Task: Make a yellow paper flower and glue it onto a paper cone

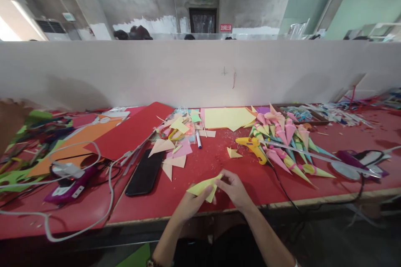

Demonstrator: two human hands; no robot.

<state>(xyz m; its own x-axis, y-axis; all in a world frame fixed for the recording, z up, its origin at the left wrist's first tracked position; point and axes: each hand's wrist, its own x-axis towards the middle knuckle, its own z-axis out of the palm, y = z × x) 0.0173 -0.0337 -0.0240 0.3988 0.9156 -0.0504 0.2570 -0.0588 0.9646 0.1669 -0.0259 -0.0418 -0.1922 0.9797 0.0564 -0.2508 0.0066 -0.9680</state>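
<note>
A piece of yellow paper (203,186) is between my two hands, above the front edge of the red table. My left hand (194,202) pinches its lower side, the thumb lying on top. At the paper's upper right corner, my right hand (231,187) grips it with closed fingers. Beyond my hands lies a small folded yellow piece (233,153). A yellow glue gun (253,148) rests to the right, beside a pile of coloured paper cones (286,133). To the left are paper scraps (180,161) and a black phone (145,173).
Red sheet (131,129) and orange sheet (78,144) lie at the left, near a purple power strip (70,185) with white cables. Yellow sheets (227,117) lie at the back by a white partition (175,71). Another purple strip (344,157) is at the right.
</note>
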